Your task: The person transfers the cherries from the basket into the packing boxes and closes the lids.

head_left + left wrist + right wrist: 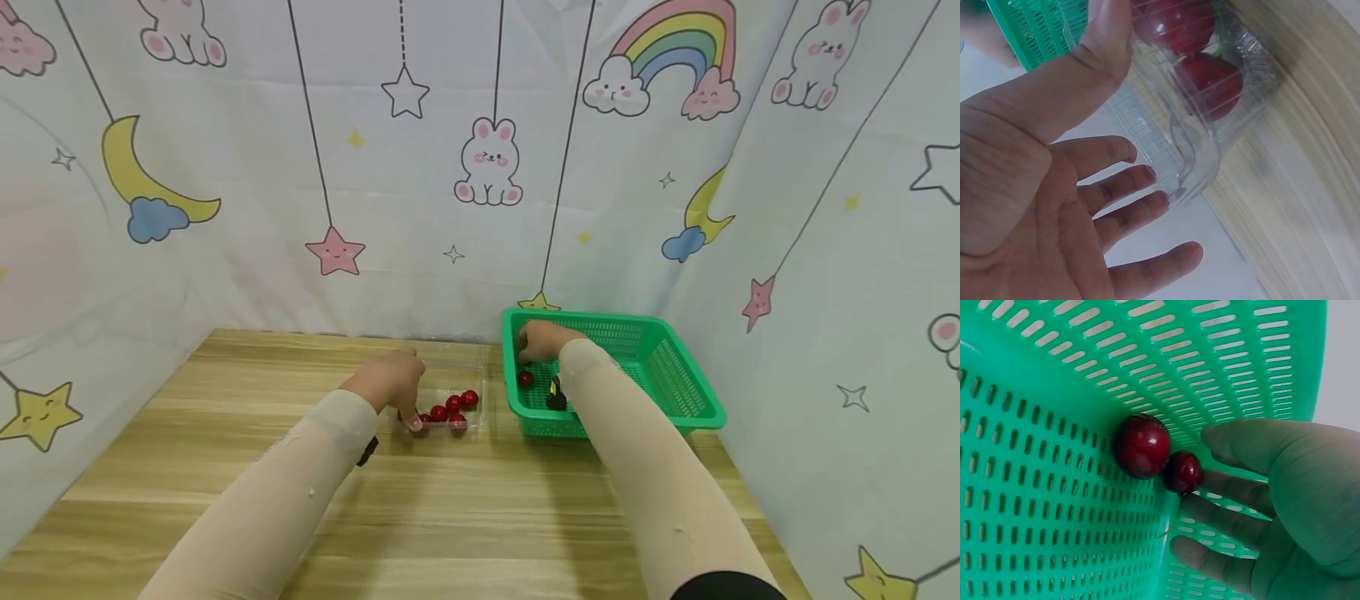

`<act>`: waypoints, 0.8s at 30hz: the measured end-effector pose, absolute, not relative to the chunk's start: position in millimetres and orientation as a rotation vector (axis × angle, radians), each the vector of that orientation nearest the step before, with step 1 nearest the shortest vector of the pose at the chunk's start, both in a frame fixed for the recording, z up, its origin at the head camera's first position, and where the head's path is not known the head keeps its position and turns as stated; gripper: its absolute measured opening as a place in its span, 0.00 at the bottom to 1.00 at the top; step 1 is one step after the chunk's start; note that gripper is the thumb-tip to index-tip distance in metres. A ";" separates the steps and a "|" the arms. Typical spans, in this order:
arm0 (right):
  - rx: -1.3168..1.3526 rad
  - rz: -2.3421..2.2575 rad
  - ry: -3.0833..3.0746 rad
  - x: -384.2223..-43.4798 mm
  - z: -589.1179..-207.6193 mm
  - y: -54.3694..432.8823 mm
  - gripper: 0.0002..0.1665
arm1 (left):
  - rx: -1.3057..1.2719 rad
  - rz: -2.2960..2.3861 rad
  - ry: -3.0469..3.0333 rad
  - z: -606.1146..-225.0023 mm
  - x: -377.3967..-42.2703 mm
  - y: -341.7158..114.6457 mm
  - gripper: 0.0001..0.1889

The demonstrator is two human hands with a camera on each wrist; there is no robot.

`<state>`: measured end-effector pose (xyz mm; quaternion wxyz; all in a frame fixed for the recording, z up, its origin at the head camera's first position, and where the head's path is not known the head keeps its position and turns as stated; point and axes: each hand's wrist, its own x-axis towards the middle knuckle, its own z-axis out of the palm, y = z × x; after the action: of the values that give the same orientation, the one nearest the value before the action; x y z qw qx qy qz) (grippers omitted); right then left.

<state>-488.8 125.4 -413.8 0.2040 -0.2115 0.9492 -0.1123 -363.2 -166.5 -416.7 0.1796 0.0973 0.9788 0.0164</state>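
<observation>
At the left end of a clear plastic box (480,375), my left hand (386,379) has its thumb at the near wall. In the left wrist view the other fingers (1125,219) are loosely spread, some tips at the box's rim. Several red cherries (453,403) lie inside the box. My right hand (547,340) reaches into the left part of a green basket (686,367). In the right wrist view, a larger cherry (1141,446) and a smaller stemmed cherry (1182,472) lie against the basket's wall. My right fingers (1213,562) are extended, close beside the smaller one.
Both containers stand at the back of a wooden table (450,517), near a patterned cloth backdrop (420,192). Another cloth wall (832,275) rises to the right of the basket. The basket stands right of the box, a narrow gap between them.
</observation>
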 end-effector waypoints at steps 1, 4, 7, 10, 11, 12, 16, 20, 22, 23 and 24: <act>-0.588 -0.304 2.649 -489.0 -414.8 125.9 0.24 | 0.277 0.047 2.766 -420.9 -367.7 -167.6 0.57; -0.587 -0.281 2.657 -489.9 -417.7 127.4 0.22 | 0.299 0.034 2.778 -435.7 -382.5 -173.4 0.59; -0.565 -0.277 2.653 -490.3 -419.7 129.5 0.21 | 0.299 0.043 2.782 -430.9 -379.2 -172.8 0.58; -0.549 -0.297 2.639 -490.4 -421.1 131.8 0.20 | 0.288 0.054 2.780 -414.3 -365.7 -167.7 0.54; -0.546 -0.303 2.636 -490.4 -421.6 132.5 0.19 | 0.294 0.055 2.784 -410.7 -362.0 -167.0 0.53; -0.547 -0.304 2.635 -490.6 -422.1 133.1 0.17 | 0.297 0.055 2.788 -407.4 -358.6 -166.4 0.52; -0.558 -0.298 2.640 -489.8 -423.4 135.0 0.11 | 0.303 0.060 2.791 -400.3 -348.6 -165.2 0.51; -0.545 -0.292 2.640 -489.1 -424.2 136.2 0.08 | 0.296 0.072 2.786 -402.4 -347.7 -164.6 0.51; -0.537 -0.294 2.633 -488.9 -423.0 136.2 0.09 | 0.292 0.065 2.782 -404.6 -349.5 -164.6 0.51; -0.530 -0.299 2.632 -488.9 -421.5 136.0 0.09 | 0.288 0.062 2.779 -405.7 -350.7 -164.6 0.51; -0.531 -0.300 2.632 -488.3 -419.3 135.9 0.10 | 0.285 0.056 2.777 -406.5 -351.8 -164.6 0.51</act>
<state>-488.3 135.9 -419.3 0.2182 -0.1918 0.9507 -0.1083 -351.8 -164.6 -406.5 0.1738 0.1007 0.9794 0.0199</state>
